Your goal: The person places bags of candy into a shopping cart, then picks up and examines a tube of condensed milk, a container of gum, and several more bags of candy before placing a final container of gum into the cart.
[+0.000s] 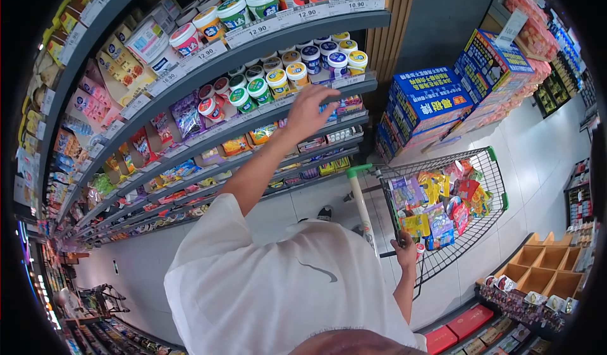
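Observation:
My left hand (pixel 308 111) reaches up to the shelf of small round tubs, its fingers stretched out and apart. Just above it are yellow-lidded tubs (pixel 297 73); green-lidded tubs (pixel 258 89) stand to its left. My right hand (pixel 405 251) is at the near side of the shopping cart (pixel 455 257), fingers curled around something dark that I cannot make out. A small red-and-white tub (pixel 420 249) shows right beside this hand. Inside the cart lie colourful snack bags, including a yellow bag (pixel 415 225) and a red bag (pixel 468 190).
Larger tubs (pixel 262 0) line the upper shelf above price labels. Bagged sweets (pixel 188 116) fill the shelves to the left. Blue cartons (pixel 430 102) are stacked beyond the cart. A wooden compartment display (pixel 537 257) stands at right, on the tiled floor (pixel 506 159) side.

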